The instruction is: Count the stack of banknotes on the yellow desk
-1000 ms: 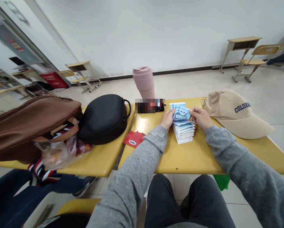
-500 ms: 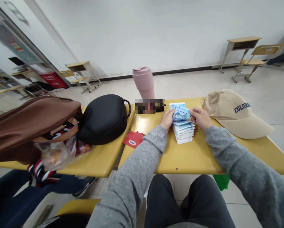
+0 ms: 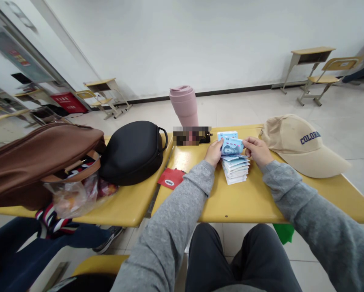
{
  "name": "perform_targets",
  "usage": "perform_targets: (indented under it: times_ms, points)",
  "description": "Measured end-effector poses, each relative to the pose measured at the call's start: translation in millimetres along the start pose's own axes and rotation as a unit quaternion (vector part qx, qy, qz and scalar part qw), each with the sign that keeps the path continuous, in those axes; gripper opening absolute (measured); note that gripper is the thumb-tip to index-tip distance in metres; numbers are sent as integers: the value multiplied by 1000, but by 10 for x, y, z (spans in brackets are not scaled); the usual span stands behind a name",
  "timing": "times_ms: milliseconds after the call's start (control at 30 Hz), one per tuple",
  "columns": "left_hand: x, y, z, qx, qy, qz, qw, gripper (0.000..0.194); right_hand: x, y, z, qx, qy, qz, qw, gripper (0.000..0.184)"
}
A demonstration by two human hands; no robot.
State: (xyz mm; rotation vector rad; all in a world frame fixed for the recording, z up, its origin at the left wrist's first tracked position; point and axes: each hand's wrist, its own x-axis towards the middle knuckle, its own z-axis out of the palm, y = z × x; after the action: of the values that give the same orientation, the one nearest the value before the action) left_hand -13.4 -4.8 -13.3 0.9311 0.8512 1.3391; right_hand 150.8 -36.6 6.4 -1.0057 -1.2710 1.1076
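My left hand [image 3: 214,153] is closed on the left edge of a blue banknote-printed paper [image 3: 232,147] that bears a portrait. At its upper right corner, my right hand [image 3: 257,151] pinches the same paper between thumb and fingers. Below the paper, a pile of pale folded layers [image 3: 236,172] fans toward me over the yellow desk [image 3: 255,202]; whether they are joined to the held paper is hard to tell. Another blue piece shows behind the top one. A red packet [image 3: 170,178] with a white oval label lies left of my left forearm.
A pink tumbler [image 3: 184,106] stands at the desk's back edge behind a partly blurred phone [image 3: 204,138]. The beige cap [image 3: 294,144] lies at right. On the left desk are a black case [image 3: 131,154], a brown bag [image 3: 42,158] and a plastic bag [image 3: 75,198]. Another person's leg [image 3: 81,237] is below.
The top of the blue paper has bent slightly toward me between my hands. Both hands stay in nearly the same place, and the pile below looks the same.
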Motion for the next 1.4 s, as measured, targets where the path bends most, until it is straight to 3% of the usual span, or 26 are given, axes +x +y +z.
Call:
perform_targets:
  times_ms: [233, 600, 967, 1400]
  points:
    - [-52, 44, 41, -7, -16, -2, 1000, 27, -18, -27, 21, -4, -9, 26, 1000, 32]
    - [-87, 70, 55, 19, -47, -7, 999, 30, 15, 45, 1, -34, 36, 46, 998, 30]
    - [-98, 82, 57, 33, -65, -5, 997, 34, 9, 40, 3, -38, 16, 32, 999, 32]
    - [-82, 72, 65, -2, -15, -4, 1000, 23, 6, 28, 1, -45, 23, 34, 998, 32]
